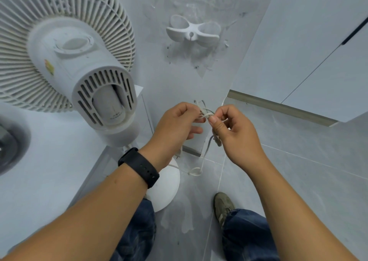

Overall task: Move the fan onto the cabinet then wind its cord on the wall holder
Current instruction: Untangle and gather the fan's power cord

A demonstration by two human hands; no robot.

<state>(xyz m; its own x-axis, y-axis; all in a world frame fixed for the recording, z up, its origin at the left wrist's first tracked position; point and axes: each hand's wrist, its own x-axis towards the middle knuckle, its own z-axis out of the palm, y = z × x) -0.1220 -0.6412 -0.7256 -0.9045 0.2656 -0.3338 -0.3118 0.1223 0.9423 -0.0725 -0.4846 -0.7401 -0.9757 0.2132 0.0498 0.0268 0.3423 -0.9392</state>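
Both hands are up in front of the wall and close together, almost touching — the left hand [177, 121], with a black watch [139, 166] on its wrist, has its fingers curled round a small tangled bunch of the cord [205, 112], while the right hand [233, 129] pinches the same bunch between thumb and forefinger. The fan [65, 57] sits up at the left, its cage and motor housing level with the person's chest; its foot seems to rest on the pale cabinet [45, 161] top, though the base itself is hidden behind the left arm, so that first step looks done rather than certain. From the hands the cord drops slack toward the tiled floor [278, 181] and ends in a small loop low down, near a round white disc [167, 187] by the person's knees. The wall holder [193, 31] — a white two-winged cleat — is fixed higher on the wall, well above the hands, and it carries no cord yet. So the winding step has barely opened: the person appears to be working at the bundle, loosening or sorting it. The next move calls for freeing enough length, raising it to the cleat and laying the first turn round one wing without the slack snagging below.
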